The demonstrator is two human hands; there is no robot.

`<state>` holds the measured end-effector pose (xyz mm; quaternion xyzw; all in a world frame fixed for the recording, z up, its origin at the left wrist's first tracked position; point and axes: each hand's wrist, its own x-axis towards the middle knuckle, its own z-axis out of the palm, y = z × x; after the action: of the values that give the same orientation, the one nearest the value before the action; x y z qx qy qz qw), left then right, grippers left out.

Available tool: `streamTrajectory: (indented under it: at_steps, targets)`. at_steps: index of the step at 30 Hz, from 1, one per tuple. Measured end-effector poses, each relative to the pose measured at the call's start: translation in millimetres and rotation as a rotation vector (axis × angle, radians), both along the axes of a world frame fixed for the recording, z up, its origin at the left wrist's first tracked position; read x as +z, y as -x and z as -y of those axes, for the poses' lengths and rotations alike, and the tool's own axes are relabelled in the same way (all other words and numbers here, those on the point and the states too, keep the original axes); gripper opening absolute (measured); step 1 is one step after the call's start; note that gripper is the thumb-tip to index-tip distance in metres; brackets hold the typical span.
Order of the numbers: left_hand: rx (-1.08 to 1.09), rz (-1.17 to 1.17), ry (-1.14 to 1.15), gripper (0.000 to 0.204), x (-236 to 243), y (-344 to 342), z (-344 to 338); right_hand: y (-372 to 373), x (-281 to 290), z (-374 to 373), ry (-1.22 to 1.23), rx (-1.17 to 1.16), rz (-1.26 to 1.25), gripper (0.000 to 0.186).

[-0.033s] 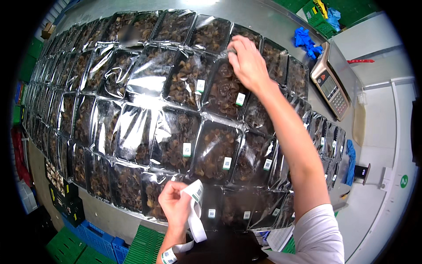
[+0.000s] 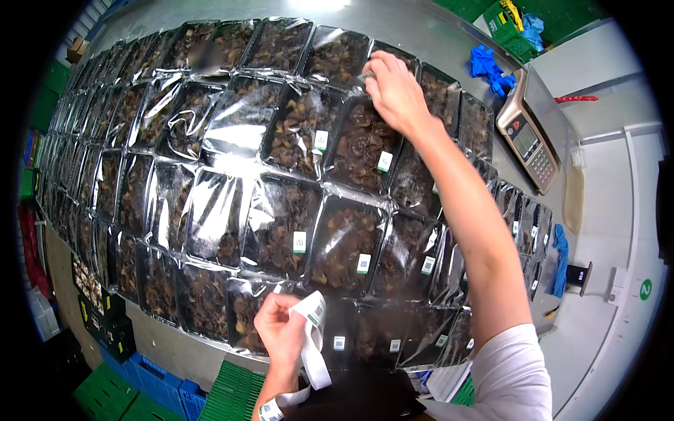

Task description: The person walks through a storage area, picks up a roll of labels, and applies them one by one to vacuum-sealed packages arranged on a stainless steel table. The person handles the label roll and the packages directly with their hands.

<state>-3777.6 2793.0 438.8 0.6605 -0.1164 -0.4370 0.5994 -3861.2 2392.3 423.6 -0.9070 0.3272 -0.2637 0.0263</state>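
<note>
My left hand (image 2: 281, 330) pinches a strip of white stickers (image 2: 312, 344) at the near side of the table. The strip curls down past the wrist, and green-edged labels show on it. My right hand (image 2: 399, 91) reaches far over the film-wrapped trays, its fingers curled together at the lower right corner of a back-row tray (image 2: 337, 57). A small pale sticker (image 2: 366, 75) shows at the fingertips, partly hidden. Below that hand lies a labelled black tray of dark brown mushrooms (image 2: 361, 144). Other trays nearby carry a label (image 2: 300, 242) at the same corner.
Rows of wrapped trays cover much of the metal table (image 2: 393, 21). A weighing scale (image 2: 526, 140) stands at the right, beside blue gloves (image 2: 489, 68). Green crates (image 2: 232, 393) and a blue crate (image 2: 151, 379) stand below the near edge.
My right hand's fingers have shifted very slightly at the back-row tray's corner. My left hand keeps its hold on the sticker strip, almost unmoved.
</note>
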Motion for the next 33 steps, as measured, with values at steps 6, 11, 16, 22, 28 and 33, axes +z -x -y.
streamTrajectory:
  at_steps: [6,11,16,22,28,33]
  targets:
    - [0.07,0.041,0.021,0.012,-4.6,-3.8,-8.8,-40.9,-25.9,68.8,0.044,-0.03,-0.37,0.024]
    - [0.064,0.003,0.01,0.012,-6.4,-2.2,-10.8,-50.7,-42.4,65.5,0.028,-0.217,-0.315,0.033]
    - [0.049,0.018,0.054,0.011,-2.8,3.0,-4.2,-30.5,-15.8,13.4,0.0,-0.165,0.083,0.035]
    - [0.033,0.115,0.007,0.015,-7.3,4.6,4.4,22.2,16.8,-207.8,-1.571,0.338,0.249,0.043]
    - [0.051,0.0,0.071,0.006,-3.3,9.4,9.8,41.9,29.4,-272.0,-1.487,0.306,0.4,0.03]
    - [-0.02,0.08,-0.104,0.007,1.8,13.4,10.1,53.0,26.0,-244.6,-1.144,0.26,0.436,0.018]
